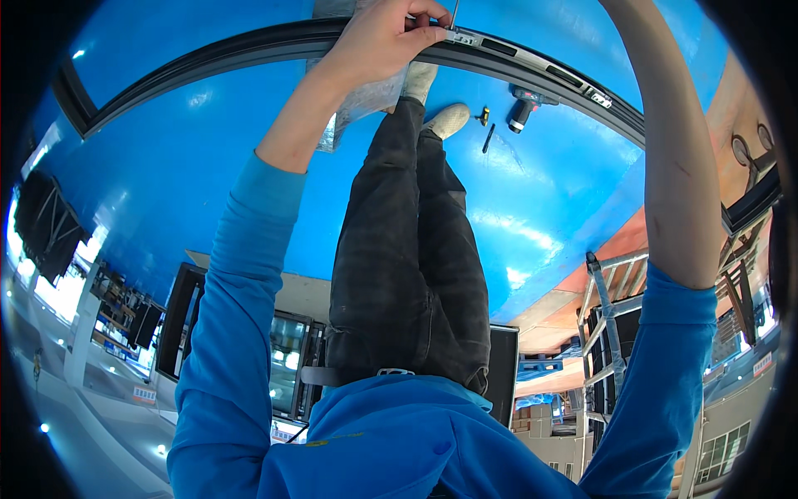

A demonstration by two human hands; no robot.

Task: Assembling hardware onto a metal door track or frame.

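Observation:
A long black window or door frame profile (pixel 241 51) curves across the upper view. Set into it is a silver metal fitting (pixel 465 39), with further slotted metal strips (pixel 532 60) to its right. My left hand (pixel 386 35) rests at the frame, fingers curled and thumb pressed toward the near end of the fitting. Whatever sits between those fingertips is too small to make out. A thin metal shaft (pixel 455 12) stands up from the fitting beside them, its upper end cut off by the picture. My right forearm (pixel 677 166) reaches up past the frame; the right hand lies outside the view.
On the blue floor lie a cordless drill (pixel 522 110), a small yellow-and-black tool (pixel 484 115) and a dark pen-like tool (pixel 488 138). Clear plastic wrapping (pixel 366 101) is by my left shoe. A metal ladder-like stand (pixel 611 320) is at right, glazed frames (pixel 289 358) at lower left.

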